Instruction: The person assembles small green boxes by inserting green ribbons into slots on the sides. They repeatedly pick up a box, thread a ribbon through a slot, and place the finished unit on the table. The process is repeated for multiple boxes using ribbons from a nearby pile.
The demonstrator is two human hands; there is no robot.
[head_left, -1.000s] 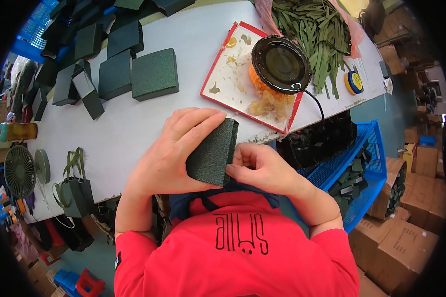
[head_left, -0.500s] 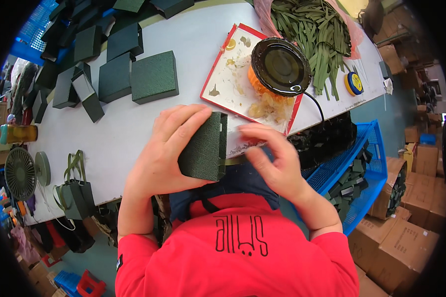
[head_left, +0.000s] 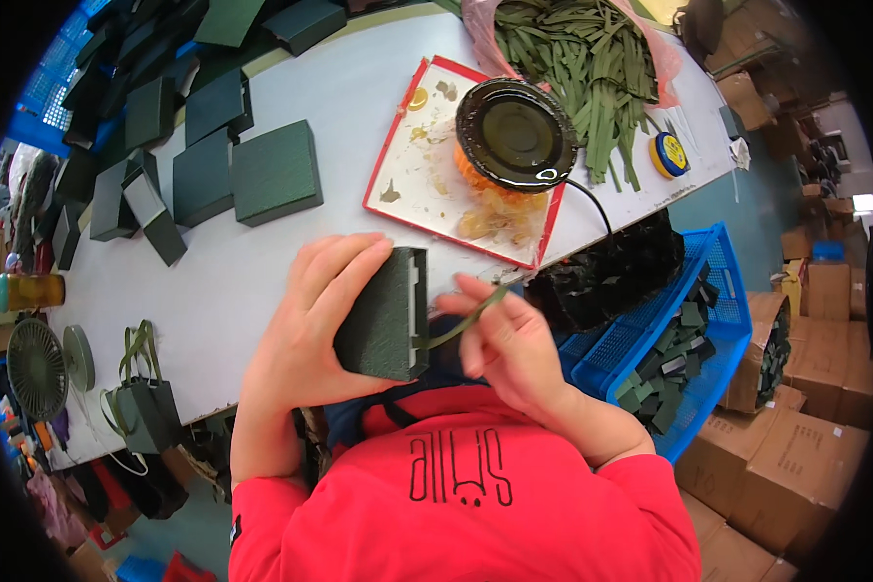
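My left hand (head_left: 301,330) is wrapped round a dark green textured box (head_left: 376,315), holding it on edge close to my body. The side of the box facing right has a recessed opening with a pale strip inside. A narrow green ribbon (head_left: 453,331) comes out of that side near its lower end. My right hand (head_left: 516,351) is closed with the ribbon's free part at its fingers, a little to the right of the box. The right fingers are slightly blurred.
A black round pan (head_left: 516,134) stands over amber glue on a red-edged board (head_left: 407,209). Green ribbon strips (head_left: 592,87) pile behind it, near a blue-yellow tin (head_left: 667,155). Green boxes (head_left: 276,173) cover the far left; a small bag (head_left: 144,412) and fan (head_left: 37,367) are nearer. A blue crate (head_left: 732,335) stands right.
My right hand has come down and closed on the ribbon, which now stretches rightward from the box. The box stays in my left hand; the whole view has shifted slightly.
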